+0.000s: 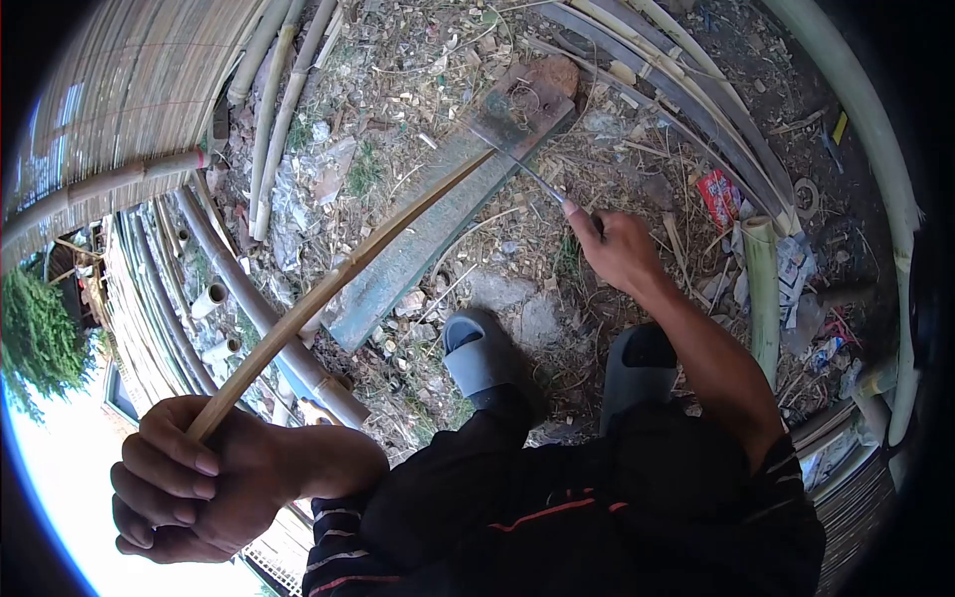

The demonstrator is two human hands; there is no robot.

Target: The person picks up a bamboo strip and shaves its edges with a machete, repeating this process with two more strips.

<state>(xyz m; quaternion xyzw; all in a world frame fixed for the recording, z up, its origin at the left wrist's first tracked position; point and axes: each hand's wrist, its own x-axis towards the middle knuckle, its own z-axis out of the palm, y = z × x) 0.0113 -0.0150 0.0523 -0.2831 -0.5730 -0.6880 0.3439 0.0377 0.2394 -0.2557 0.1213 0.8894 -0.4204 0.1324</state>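
Observation:
My left hand (pixel 204 478) is closed around the near end of a long split bamboo strip (pixel 350 265), at the lower left. The strip runs up and to the right, its far tip over a weathered greenish wooden plank (pixel 398 269) on the ground. In my right hand (pixel 622 249) is the handle of a knife, gripped with the index finger and thumb forward. The knife blade (pixel 537 179) points up and left across the plank, right at the strip's tip. Most of the handle is hidden inside the fist.
Wood chips and shavings cover the ground. Bamboo poles (pixel 284 129) lie at the upper left beside a slatted bamboo screen (pixel 129 99). Long curved bamboo pieces (pixel 696 75) stretch along the right. A green bamboo section (pixel 761 289) and a red wrapper (pixel 718 197) lie near my right arm.

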